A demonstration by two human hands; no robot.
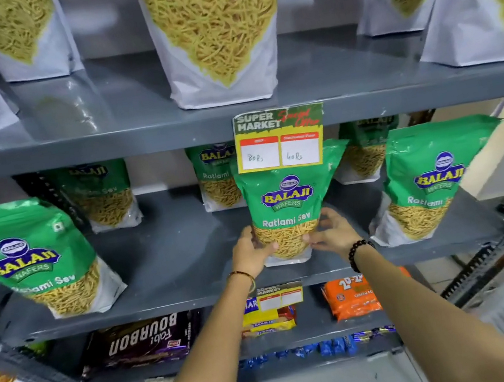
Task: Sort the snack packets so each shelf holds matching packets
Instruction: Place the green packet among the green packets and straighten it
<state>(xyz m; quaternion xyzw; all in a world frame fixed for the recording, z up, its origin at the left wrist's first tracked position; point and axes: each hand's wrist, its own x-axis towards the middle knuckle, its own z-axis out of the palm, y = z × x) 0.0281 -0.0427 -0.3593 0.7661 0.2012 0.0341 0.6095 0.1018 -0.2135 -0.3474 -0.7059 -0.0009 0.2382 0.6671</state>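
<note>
A green Balaji Ratlami Sev packet (288,204) stands upright at the front middle of the grey middle shelf (183,270). My left hand (251,251) grips its lower left side and my right hand (332,232) grips its lower right side. Matching green packets stand at the front left (33,259) and front right (424,184), with more of them behind (103,196). On the upper shelf (133,134) stand white packets of yellow sev (216,32), tops cut off by the frame.
A Super Market price tag (280,138) hangs from the upper shelf's edge, over the held packet's top. The lower shelf holds a Bourbon biscuit pack (142,341), yellow Marie packs (266,319) and an orange pack (353,297). Blue packets (322,347) lie lower still.
</note>
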